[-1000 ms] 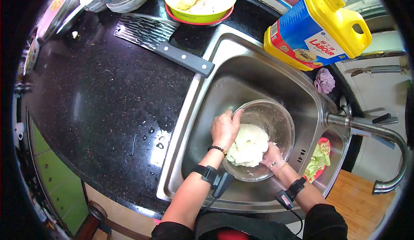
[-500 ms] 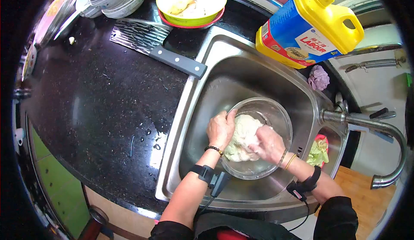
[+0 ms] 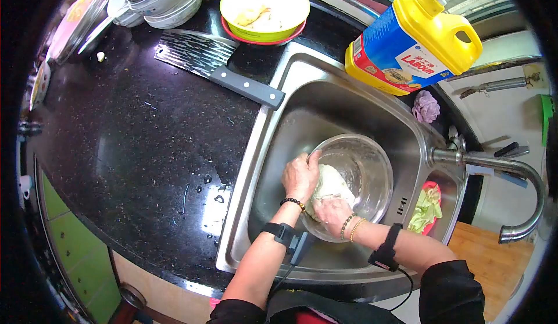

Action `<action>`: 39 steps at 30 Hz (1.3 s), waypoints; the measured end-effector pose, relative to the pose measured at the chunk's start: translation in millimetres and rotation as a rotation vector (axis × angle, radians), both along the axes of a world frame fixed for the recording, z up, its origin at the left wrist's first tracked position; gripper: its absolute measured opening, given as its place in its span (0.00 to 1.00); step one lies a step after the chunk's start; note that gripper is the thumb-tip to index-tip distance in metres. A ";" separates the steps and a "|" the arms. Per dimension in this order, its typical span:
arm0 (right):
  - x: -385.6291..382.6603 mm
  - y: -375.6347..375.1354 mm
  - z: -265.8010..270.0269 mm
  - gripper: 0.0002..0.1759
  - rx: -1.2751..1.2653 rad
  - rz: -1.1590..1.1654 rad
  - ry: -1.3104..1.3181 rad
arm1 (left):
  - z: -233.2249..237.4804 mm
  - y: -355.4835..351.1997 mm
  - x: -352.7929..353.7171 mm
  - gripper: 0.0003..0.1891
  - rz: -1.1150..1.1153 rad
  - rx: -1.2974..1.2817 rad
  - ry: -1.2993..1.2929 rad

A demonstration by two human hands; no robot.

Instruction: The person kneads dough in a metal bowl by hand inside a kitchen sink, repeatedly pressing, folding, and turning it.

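Note:
A round, shiny bowl (image 3: 372,167) sits in the steel sink (image 3: 290,120). In its left part lies a pale, whitish-green vegetable (image 3: 330,181) that looks like cabbage. My left hand (image 3: 300,177) is closed on the bowl's left rim, with the thumb over the edge. My right hand (image 3: 334,213) is inside the bowl, its fingers curled against the cabbage near the front rim. Those fingertips are partly hidden. Wet streaks show on the bare right side of the bowl.
A cleaver (image 3: 218,68) lies on the black counter (image 3: 139,149), its handle overlapping the sink edge. Behind are a yellow bowl (image 3: 264,27) and a detergent jug (image 3: 412,45). The faucet (image 3: 511,173) arches at right, near green leaves (image 3: 425,209) in the small basin.
My right hand has moved left and toward me inside the bowl. The cabbage is now bunched on the left, baring the bowl's right side. My left hand stays on the rim.

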State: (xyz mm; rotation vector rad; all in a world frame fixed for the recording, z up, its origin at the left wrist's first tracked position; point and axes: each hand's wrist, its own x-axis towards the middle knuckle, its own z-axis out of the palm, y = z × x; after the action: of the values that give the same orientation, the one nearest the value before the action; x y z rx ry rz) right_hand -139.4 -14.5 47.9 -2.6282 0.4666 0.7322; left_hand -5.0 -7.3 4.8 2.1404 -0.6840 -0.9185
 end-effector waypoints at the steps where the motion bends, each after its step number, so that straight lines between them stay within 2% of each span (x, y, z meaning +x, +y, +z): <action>1: 2.8 -0.6 -2.9 0.12 0.001 -0.005 0.001 | -2.4 0.1 -0.6 0.24 0.004 -0.012 -0.013; 3: 9.4 -2.6 -9.2 0.10 -0.019 0.070 0.165 | -2.7 -0.1 -1.5 0.25 -0.001 -0.019 -0.023; 4: 10.0 -1.7 -15.5 0.06 -0.055 0.033 0.116 | -0.8 -0.5 -0.2 0.25 -0.007 -0.009 -0.020; 9: 22.7 -11.6 -22.0 0.06 -0.042 0.109 0.238 | 2.0 -1.2 3.1 0.26 -0.016 0.042 0.022; 11: 21.9 -10.8 -35.3 0.05 -0.105 -0.068 0.133 | -3.0 -1.2 2.5 0.27 -0.010 0.022 -0.010; 14: 22.0 -12.5 -49.1 0.05 -0.149 -0.115 0.057 | -1.7 -5.2 6.1 0.27 -0.001 0.005 0.014; 17: 21.4 -17.7 -35.8 0.06 -0.164 -0.114 -0.033 | -3.8 -3.4 3.3 0.26 0.009 -0.010 0.035; 19: 22.1 -23.0 -20.8 0.06 -0.078 -0.007 0.129 | -4.5 -2.4 5.1 0.26 0.002 -0.008 0.014; 20: 16.6 -22.2 -7.7 0.06 -0.035 -0.121 0.019 | -5.1 -2.1 4.4 0.26 0.005 -0.010 0.004; 21: 5.2 -23.0 4.2 0.06 -0.035 -0.121 0.027 | -6.6 -1.8 3.2 0.26 0.005 -0.010 0.012; 23: -24.6 -28.3 22.3 0.07 0.147 -0.203 -0.213 | -10.3 -3.2 2.1 0.26 0.027 -0.031 0.001; 25: -50.6 -33.7 28.8 0.10 0.017 -0.432 -0.035 | -4.9 -4.0 4.0 0.26 0.015 0.003 0.005; 26: -63.7 -38.1 23.7 0.10 0.021 -0.428 -0.034 | -4.6 -4.3 4.1 0.26 0.015 0.009 0.011; 28: -83.9 -44.7 -2.5 0.17 -0.115 -0.352 0.424 | -2.3 -4.6 3.7 0.26 0.027 0.009 0.031; 29: -82.2 -42.1 -16.8 0.17 -0.111 -0.345 0.422 | -0.8 -6.1 3.9 0.26 0.033 0.014 0.029; 31: -68.6 -31.1 -41.1 0.25 -0.078 -0.304 0.648 | 0.6 -5.4 3.7 0.26 0.034 0.015 0.021; 32: -64.6 -28.9 -47.5 0.30 -0.077 -0.375 0.714 | 0.9 -5.7 4.6 0.26 0.035 0.021 0.034; 33: -67.8 -23.4 -54.2 0.30 -0.067 -0.375 0.718 | -0.6 -4.0 5.2 0.26 0.031 0.031 0.036; 35: -78.3 -18.6 -63.4 0.27 -0.117 -0.472 0.514 | -1.1 -6.1 3.6 0.25 0.027 0.020 0.036; 36: -66.2 -19.1 -50.9 0.20 -0.150 -0.459 0.587 | 0.2 -6.2 3.9 0.25 0.028 0.028 0.051; 37: -66.9 -20.6 -52.9 0.20 -0.153 -0.454 0.584 | 1.8 -6.3 4.6 0.25 0.034 0.026 0.049; 39: -66.1 -21.1 -56.2 0.13 -0.153 -0.598 0.606 | 4.2 -6.0 4.3 0.25 0.030 0.048 0.048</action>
State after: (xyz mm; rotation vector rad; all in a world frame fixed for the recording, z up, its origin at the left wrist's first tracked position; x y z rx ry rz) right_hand -205.5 -35.6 -8.3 -2.1443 1.4398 1.2927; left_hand -0.7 -13.4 9.0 2.1574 -0.6106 -0.9760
